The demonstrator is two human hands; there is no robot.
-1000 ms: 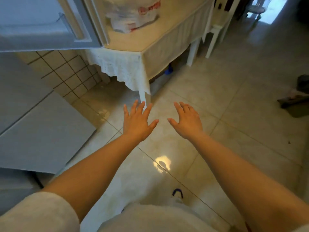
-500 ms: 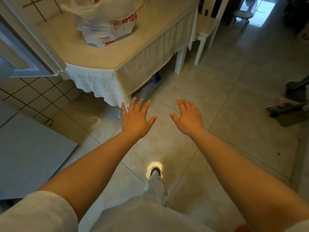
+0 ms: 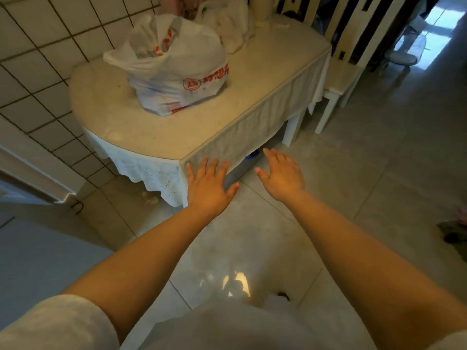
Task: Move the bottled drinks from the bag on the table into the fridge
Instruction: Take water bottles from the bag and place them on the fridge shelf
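Observation:
A white plastic bag [image 3: 177, 69] with red print stands on the cream table [image 3: 227, 117], its mouth partly open; bottles inside show only as faint shapes. My left hand [image 3: 209, 183] is held out flat with fingers spread, just in front of the table's near corner. My right hand [image 3: 283, 175] hovers beside it over the floor, also spread and holding nothing. Both are well short of the bag. The open fridge door [image 3: 32, 170] edges in at the left.
More white bags [image 3: 232, 24] and a cream vessel [image 3: 262, 8] sit at the table's far end. A cream chair [image 3: 346, 79] stands to the right of the table. Tiled wall [image 3: 38, 59] lies behind. A dark object [image 3: 454, 231] lies on the floor at right.
The view has swung from the fridge toward the table, which has come much closer. Both hands stay spread and now reach the table's near corner.

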